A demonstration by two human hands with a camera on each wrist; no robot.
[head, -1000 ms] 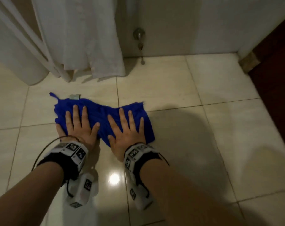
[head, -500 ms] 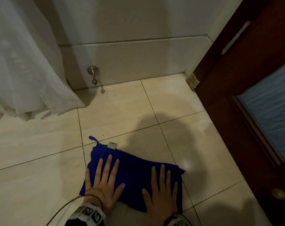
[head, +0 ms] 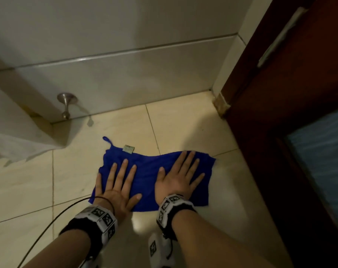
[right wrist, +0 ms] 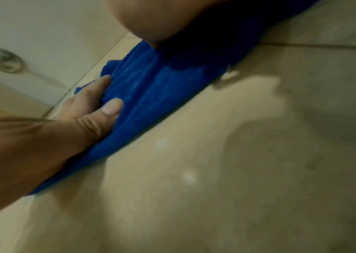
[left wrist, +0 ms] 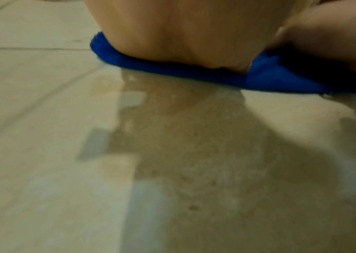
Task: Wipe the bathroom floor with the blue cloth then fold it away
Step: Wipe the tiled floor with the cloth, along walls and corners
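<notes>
The blue cloth (head: 146, 176) lies spread flat on the beige floor tiles (head: 183, 128), with a small tag (head: 128, 148) and a loop at its far edge. My left hand (head: 117, 184) presses flat on its left half, fingers straight and spread. On the right half my right hand (head: 180, 177) presses flat too, fingertips reaching the cloth's far edge. In the left wrist view the heel of my left hand (left wrist: 172, 34) bears on the cloth's near edge (left wrist: 194, 71). The right wrist view shows my left hand (right wrist: 90, 109) lying on the cloth (right wrist: 161, 85).
A tiled wall (head: 125, 78) with a metal door stop (head: 66, 105) stands just beyond the cloth. A dark wooden door (head: 299, 93) with a frosted pane closes the right side. White curtain fabric (head: 15, 146) hangs at the left. A black cable (head: 48, 227) trails from my left wrist.
Both hands have slid the cloth along the floor to the right, toward the door and the wall corner. The curtain has dropped to the left edge of view.
</notes>
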